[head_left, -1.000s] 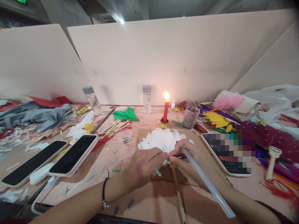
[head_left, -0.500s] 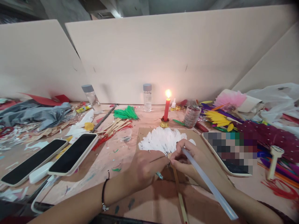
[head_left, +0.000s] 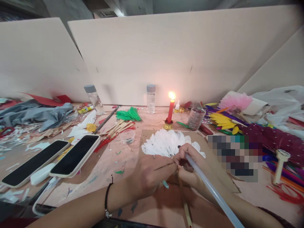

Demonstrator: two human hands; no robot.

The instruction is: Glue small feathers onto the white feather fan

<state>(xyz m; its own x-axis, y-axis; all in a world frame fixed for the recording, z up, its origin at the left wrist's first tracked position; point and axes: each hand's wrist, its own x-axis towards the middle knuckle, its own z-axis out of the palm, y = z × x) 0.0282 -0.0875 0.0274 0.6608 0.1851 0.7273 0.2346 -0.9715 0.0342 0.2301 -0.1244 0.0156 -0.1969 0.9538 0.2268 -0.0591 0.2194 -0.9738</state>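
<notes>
Left hand point(head_left: 152, 173) and right hand point(head_left: 190, 173) close together at near edge of white feathers point(head_left: 167, 142) on brown cardboard point(head_left: 199, 136), translucent rod point(head_left: 212, 187) in the right, lit red candle point(head_left: 170, 112) standing just behind.

The stained pinkish table point(head_left: 104, 171) carries a cardboard sheet point(head_left: 213, 161), gold candle holder point(head_left: 168, 125), grey-capped bottle point(head_left: 151, 100) and feathery green bundle point(head_left: 129, 114).

Head camera: worn on the head, facing forward and down across the table point(head_left: 102, 167)
Near: left hand point(head_left: 152, 173) and right hand point(head_left: 192, 164), close below the camera
Far: pale board point(head_left: 135, 57), well beyond the hands, facing the camera
</notes>
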